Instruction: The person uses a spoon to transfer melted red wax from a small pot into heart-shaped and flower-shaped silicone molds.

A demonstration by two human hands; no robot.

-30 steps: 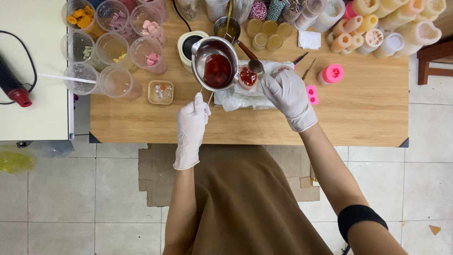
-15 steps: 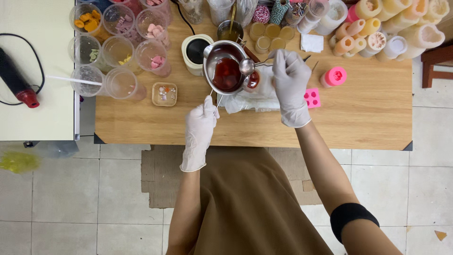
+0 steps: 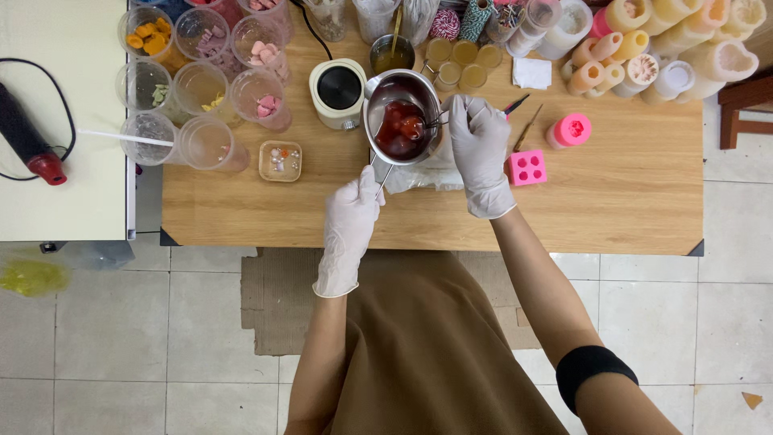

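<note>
A small steel pouring pot [image 3: 375,105] holding dark red liquid hangs over the wooden table [image 3: 612,201]. My left hand [image 3: 353,211], in a white glove, grips the pot's thin handle at its near end. My right hand [image 3: 478,149], also gloved, holds a metal spoon [image 3: 435,122] whose bowl dips into the red liquid. Under the pot lies a crumpled white cloth [image 3: 427,173]; whatever sits on it is hidden by the pot.
Clear cups of coloured pieces [image 3: 201,72] crowd the back left. A white round appliance [image 3: 339,93], small amber jars [image 3: 463,63], pink silicone moulds [image 3: 527,167], yellowish cylinder moulds [image 3: 684,40] and a small tray [image 3: 280,160] stand around. A heat gun [image 3: 28,141] lies on the left table.
The pot has shifted slightly and no longer tips over the small glass. My right hand moved left, bringing the spoon into the red liquid.
</note>
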